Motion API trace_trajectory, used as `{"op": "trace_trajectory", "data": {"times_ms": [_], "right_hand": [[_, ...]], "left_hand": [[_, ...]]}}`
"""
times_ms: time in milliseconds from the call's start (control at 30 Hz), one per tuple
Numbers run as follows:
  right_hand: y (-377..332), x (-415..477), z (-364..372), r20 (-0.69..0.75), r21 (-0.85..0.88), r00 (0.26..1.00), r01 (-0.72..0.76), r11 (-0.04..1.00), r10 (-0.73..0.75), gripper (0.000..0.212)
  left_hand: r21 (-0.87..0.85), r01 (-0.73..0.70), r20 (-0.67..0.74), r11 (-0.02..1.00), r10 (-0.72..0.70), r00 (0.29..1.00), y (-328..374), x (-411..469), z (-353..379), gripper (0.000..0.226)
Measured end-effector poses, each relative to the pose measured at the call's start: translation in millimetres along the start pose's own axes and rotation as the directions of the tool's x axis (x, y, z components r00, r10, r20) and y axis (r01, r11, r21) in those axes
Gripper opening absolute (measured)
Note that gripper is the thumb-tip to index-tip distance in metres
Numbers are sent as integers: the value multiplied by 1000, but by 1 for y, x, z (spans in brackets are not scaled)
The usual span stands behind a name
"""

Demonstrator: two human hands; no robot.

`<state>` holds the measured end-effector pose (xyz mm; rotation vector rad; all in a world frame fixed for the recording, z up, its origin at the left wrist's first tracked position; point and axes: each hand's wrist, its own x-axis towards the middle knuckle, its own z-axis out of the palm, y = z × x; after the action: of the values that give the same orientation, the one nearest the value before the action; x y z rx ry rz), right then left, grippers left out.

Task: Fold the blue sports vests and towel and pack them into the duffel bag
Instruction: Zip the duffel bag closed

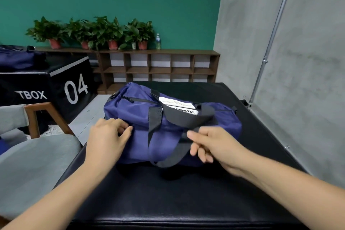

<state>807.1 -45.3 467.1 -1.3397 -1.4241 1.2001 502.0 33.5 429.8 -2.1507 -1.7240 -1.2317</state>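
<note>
A navy blue duffel bag [168, 127] with black webbing handles and a white label lies on its side on a black padded bench [168, 198]. My left hand [108, 138] rests on the bag's left end with the fingers curled, pinching the fabric. Against the bag's front, my right hand [211, 145] has its thumb and curled fingers around a black handle strap [175, 153]. The bag looks zipped shut. No vests or towel show.
A grey cushioned wooden chair [31, 160] stands to the left of the bench. Behind it sits a black box [56, 87] marked 04, with another blue bag [18, 58] on top. A low wooden shelf [158, 67] with potted plants lines the green wall.
</note>
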Motion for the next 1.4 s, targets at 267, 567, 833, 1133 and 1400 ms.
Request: {"op": "trace_trajectory", "data": {"times_ms": [267, 567, 833, 1133, 1400], "right_hand": [[-76, 120, -45, -167, 522, 972, -53, 851, 163, 22], [-65, 170, -81, -116, 655, 980, -46, 754, 160, 37], [-64, 143, -62, -225, 211, 949, -172, 962, 219, 20], [-71, 73, 39, 17, -143, 999, -26, 989, 28, 26], [-34, 49, 124, 159, -288, 985, -22, 957, 70, 38]], "left_hand": [[-22, 34, 30, 999, -33, 999, -2, -2, 4, 20], [-47, 31, 57, 998, -28, 998, -2, -4, -1, 21], [-37, 45, 74, 998, -42, 996, -1, -4, -3, 25], [-85, 73, 77, 994, -66, 995, 5, -7, -4, 24], [-86, 50, 59, 995, -45, 997, 4, -12, -8, 19]]}}
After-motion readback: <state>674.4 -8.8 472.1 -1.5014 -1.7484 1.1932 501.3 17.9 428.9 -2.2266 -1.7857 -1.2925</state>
